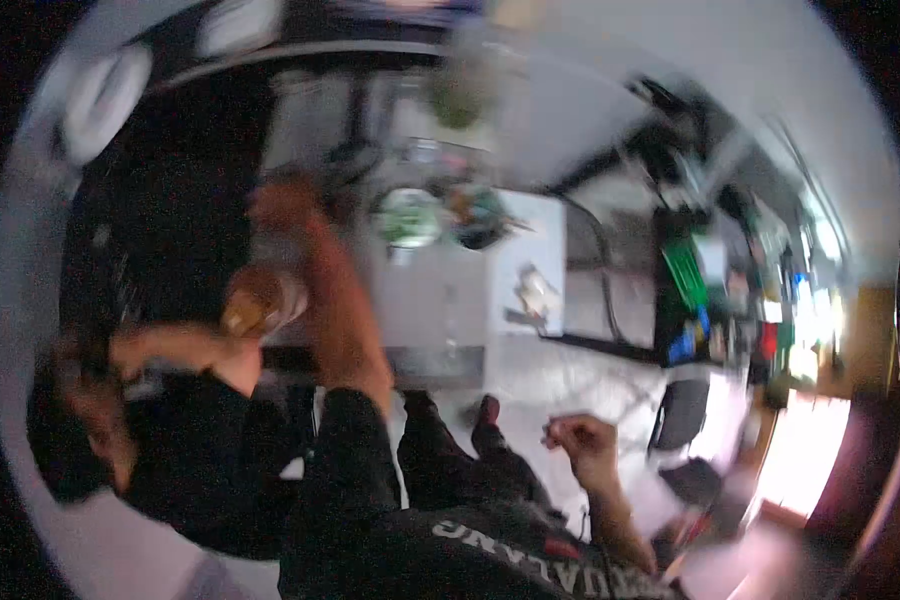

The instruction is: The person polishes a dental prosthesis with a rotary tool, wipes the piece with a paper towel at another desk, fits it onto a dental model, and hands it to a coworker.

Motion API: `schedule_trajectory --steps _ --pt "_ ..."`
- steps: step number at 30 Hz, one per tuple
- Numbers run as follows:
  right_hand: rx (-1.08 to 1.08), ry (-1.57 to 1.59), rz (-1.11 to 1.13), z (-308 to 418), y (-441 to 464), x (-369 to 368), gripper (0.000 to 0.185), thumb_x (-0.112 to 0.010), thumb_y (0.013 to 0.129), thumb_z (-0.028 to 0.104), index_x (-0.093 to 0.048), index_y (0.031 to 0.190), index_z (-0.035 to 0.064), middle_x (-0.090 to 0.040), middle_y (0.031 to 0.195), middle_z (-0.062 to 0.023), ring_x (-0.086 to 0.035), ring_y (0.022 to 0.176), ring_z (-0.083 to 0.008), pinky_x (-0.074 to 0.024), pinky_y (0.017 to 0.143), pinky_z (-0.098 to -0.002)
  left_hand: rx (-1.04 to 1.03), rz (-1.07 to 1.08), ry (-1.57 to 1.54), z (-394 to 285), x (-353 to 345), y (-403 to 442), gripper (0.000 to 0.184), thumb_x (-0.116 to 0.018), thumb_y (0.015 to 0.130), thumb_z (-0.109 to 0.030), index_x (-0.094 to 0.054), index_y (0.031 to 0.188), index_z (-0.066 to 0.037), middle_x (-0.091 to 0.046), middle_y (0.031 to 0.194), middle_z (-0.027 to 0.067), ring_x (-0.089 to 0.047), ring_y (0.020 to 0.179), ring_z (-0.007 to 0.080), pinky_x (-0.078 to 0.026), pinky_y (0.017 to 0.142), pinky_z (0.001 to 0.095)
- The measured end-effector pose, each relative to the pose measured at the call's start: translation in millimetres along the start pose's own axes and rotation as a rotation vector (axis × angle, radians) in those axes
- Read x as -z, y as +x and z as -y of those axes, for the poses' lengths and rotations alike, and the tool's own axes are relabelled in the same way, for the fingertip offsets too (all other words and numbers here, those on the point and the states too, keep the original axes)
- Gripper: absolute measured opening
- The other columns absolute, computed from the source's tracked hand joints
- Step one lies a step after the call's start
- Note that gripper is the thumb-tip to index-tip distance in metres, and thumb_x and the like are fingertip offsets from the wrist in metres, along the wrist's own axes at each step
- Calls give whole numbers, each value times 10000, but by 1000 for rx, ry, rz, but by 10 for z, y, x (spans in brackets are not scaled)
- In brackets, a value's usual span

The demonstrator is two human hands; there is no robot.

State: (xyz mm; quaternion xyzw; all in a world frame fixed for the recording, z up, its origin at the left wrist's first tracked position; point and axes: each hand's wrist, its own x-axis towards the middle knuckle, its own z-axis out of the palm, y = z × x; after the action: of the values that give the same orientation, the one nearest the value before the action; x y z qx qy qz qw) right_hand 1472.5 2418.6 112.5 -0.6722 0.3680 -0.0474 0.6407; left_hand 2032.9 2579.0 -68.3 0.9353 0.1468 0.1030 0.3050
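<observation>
One blurred co-worker's arm (175,345) at the far left reaches toward a rounded item (255,300), amber with a pale, pinkish right side; it sits just left of our extended left forearm, too smeared for us to name. Our left hand (285,205) is at the upper end of that forearm, over the left part of the grey desk (420,310); motion blur hides its fingers, so we cannot tell whether they grip anything. To its right is a pale, round bowl (408,218) of green contents, then a dark bowl (475,228) with mixed, unclear contents. The desk's grey top stretches from these to its dark front edge. Next comes a white board (540,225) carrying a cream-coloured item (538,295). Further right, our right hand (582,440) hangs over pale floor (545,385), well apart from the bowls, fingers half-curled; we cannot tell whether they close.
</observation>
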Motion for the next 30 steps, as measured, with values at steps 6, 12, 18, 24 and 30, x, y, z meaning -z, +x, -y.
schedule_trajectory --steps 6,12,18,24,30 --pt "-7 178 -255 219 -456 376 158 -688 992 95 -685 1010 -62 -730 877 -112 -691 755 -145 -567 691 -293 -188 -101 -250 -26 258 -279 434 -769 830 -251 -715 1206 -42 -671 1179 164 -621 1101 351 -466 985 506" --pt "140 437 -420 -130 -1402 959 154 -652 1015 95 -663 1041 -57 -723 898 -109 -692 771 -153 -568 703 -289 -512 -263 -514 -566 1490 -2430 379 -702 900 -195 -685 1228 -5 -653 1170 218 -637 1035 326 -491 928 407" --pt "252 523 -711 -622 -2840 1707 121 -684 970 4 -679 1066 -69 -735 938 -140 -725 830 -182 -603 748 -310 -521 691 -1002 -966 2405 -5819 325 -738 870 -59 -685 1188 -16 -666 1135 115 -610 980 231 -460 866 352" --pt "416 629 -979 -1561 -4430 2392 175 -699 956 -4 -683 1119 -63 -751 973 -145 -742 881 -179 -615 780 -299 -934 1545 -1065 -455 3655 -8792 188 -724 900 -20 -711 1087 -8 -647 1025 61 -584 939 154 -429 833 304" --pt "388 667 -1314 -2495 -5977 2818 184 -700 971 40 -685 1126 -59 -750 953 -121 -728 873 -150 -602 770 -290 -893 2184 -873 199 4179 -10655 169 -703 911 21 -709 1078 -3 -646 1005 57 -587 930 115 -452 823 275"
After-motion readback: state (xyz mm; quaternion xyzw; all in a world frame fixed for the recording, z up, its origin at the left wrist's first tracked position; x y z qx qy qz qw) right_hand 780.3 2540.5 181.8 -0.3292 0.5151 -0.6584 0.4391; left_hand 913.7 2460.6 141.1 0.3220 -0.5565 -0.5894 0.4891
